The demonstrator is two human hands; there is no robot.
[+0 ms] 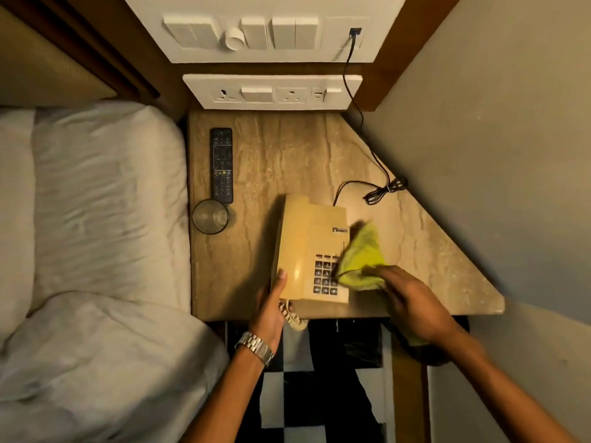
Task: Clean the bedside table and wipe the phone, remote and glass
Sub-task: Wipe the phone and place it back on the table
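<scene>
I see the beige plastic desk phone (pixel 308 247) sitting near the front edge of the tan marble-topped bedside table (pixel 271 155), its handset on the cradle and its coiled cord (pixel 292 316) hanging over the edge. My right hand (pixel 412 302) is closed around a bunched yellow-green cloth (pixel 363 260), which lies over the right side of the keypad; the cloth is blurred. My left hand (pixel 271 305), with a metal wristwatch (pixel 256 345) on the wrist, cups the phone's near left corner, thumb against the handset. Further left, a clear drinking glass (pixel 210 216) stands by the table's left edge, just in front of a black remote control (pixel 221 164). A black cable (pixel 367 148) runs from the white wall switch panel (pixel 271 91) to a bundled loop behind the phone. A white pillow (pixel 96 187) lies on the left.
</scene>
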